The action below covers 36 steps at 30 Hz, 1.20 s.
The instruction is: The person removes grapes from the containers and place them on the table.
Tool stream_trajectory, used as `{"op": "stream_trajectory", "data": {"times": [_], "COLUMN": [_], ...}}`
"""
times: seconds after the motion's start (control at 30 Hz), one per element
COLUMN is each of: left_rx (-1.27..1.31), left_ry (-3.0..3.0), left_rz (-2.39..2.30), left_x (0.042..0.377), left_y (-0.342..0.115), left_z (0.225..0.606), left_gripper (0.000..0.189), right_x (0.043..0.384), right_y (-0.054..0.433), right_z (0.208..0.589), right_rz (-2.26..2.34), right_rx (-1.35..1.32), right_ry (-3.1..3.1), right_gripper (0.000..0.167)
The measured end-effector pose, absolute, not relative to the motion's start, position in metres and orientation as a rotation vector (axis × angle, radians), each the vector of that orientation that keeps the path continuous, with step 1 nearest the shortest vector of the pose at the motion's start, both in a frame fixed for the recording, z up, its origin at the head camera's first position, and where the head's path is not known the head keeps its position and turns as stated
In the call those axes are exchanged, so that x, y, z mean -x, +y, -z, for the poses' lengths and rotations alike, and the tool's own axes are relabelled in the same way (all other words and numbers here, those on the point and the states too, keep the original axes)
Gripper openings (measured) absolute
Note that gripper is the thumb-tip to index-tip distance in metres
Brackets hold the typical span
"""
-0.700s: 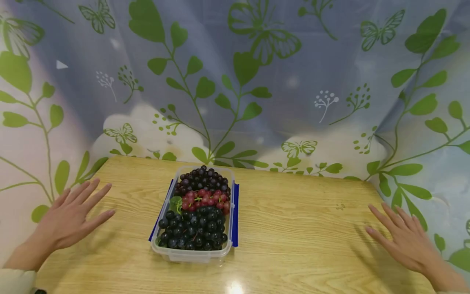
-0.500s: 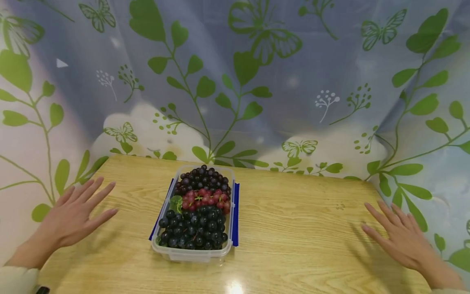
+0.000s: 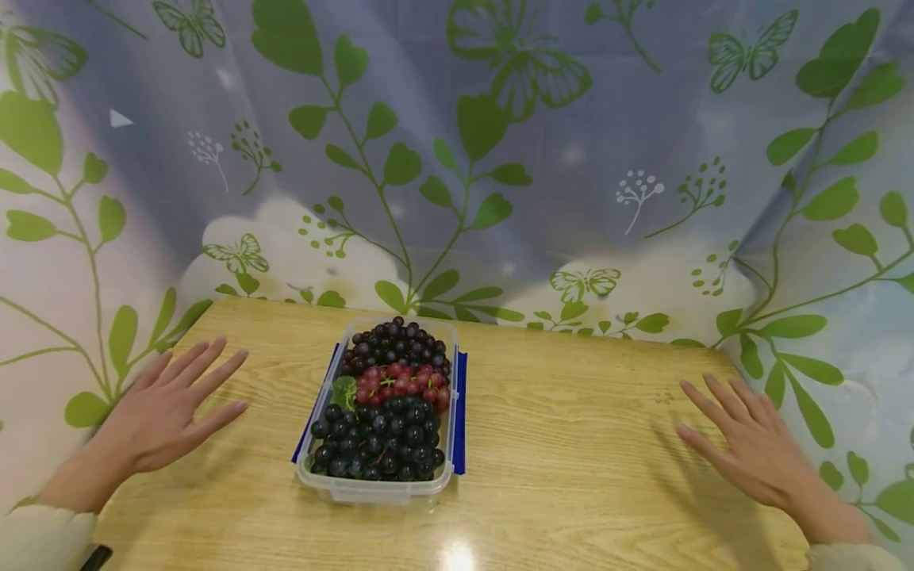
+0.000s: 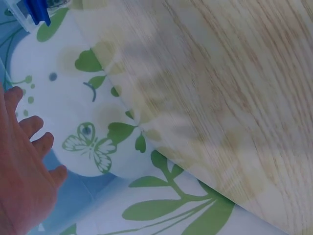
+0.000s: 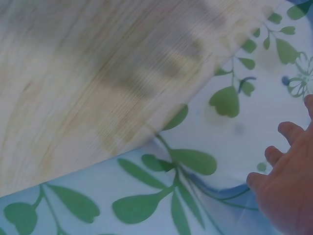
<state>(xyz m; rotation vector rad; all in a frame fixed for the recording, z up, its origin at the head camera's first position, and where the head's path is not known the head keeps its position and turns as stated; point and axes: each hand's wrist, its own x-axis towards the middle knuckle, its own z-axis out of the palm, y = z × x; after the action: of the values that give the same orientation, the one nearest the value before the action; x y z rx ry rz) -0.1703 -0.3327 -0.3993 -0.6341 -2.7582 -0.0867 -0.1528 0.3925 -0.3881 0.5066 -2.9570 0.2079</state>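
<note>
A clear plastic food container (image 3: pixel 371 491) with blue side flaps stands left of centre on the wooden table, filled with grapes. Dark round grapes (image 3: pixel 378 440) lie at its near end, red grapes (image 3: pixel 400 383) across the middle and small dark purple grapes (image 3: pixel 396 346) at the far end. To the left of it my left hand (image 3: pixel 167 412) hovers over the table, fingers spread and holding nothing. My right hand (image 3: pixel 746 444) is likewise spread and bare, above the table's right side, well away from the container. In the left wrist view a blue flap (image 4: pixel 36 11) shows at the top corner.
The wooden table (image 3: pixel 571 428) reaches back to a hanging curtain (image 3: pixel 571 159) printed with green leaves and butterflies. The curtain also closes in the left and right sides. A green leafy piece (image 3: pixel 344 392) sits inside the container beside the red grapes.
Both hands have moved inward over the table, the left one to the right and the right one to the left, each slightly farther forward. The container stays in place.
</note>
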Motion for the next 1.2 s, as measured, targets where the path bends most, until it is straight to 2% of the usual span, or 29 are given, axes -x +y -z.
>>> {"op": "stream_trajectory", "data": {"times": [1.2], "left_rx": [0.788], "left_ry": [-2.730], "left_rz": [0.117], "left_x": [0.193], "left_y": [-0.288], "left_z": [0.404], "left_gripper": [0.067], "right_x": [0.180], "right_y": [0.282], "right_z": [0.394], "right_rz": [-0.257], "right_rx": [-0.728], "right_ry": [-2.968], "right_gripper": [0.066]}}
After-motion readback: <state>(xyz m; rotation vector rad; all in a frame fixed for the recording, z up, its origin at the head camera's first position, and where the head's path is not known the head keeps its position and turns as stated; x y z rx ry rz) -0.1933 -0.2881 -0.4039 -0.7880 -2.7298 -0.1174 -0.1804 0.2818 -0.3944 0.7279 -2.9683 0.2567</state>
